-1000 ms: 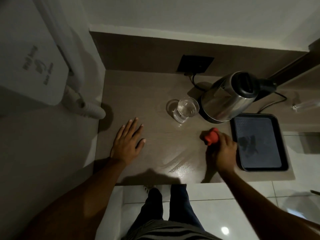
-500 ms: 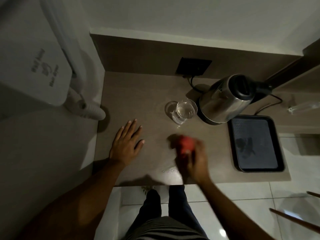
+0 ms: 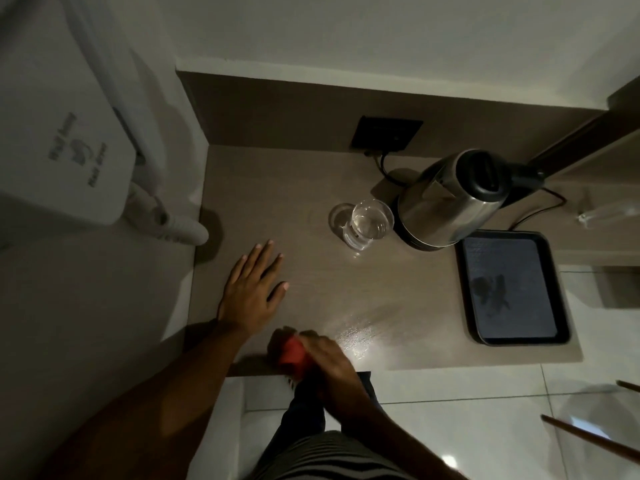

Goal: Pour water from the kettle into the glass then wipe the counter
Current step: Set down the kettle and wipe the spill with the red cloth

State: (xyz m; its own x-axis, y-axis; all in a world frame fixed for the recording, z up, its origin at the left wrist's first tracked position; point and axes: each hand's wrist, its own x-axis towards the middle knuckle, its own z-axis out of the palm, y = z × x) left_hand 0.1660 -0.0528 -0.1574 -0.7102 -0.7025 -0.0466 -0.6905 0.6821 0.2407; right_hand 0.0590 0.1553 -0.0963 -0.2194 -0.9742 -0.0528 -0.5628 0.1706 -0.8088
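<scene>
Where the right hand [image 3: 332, 358] grips, the red cloth [image 3: 291, 353] blurs — half hidden.

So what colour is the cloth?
Red; the cloth shows in the head view, gripped by the right hand.

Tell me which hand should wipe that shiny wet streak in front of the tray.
Probably the right hand: it already grips the red cloth at the counter's near edge, just beside the streak. The left hand lies flat and empty, farther away.
</scene>
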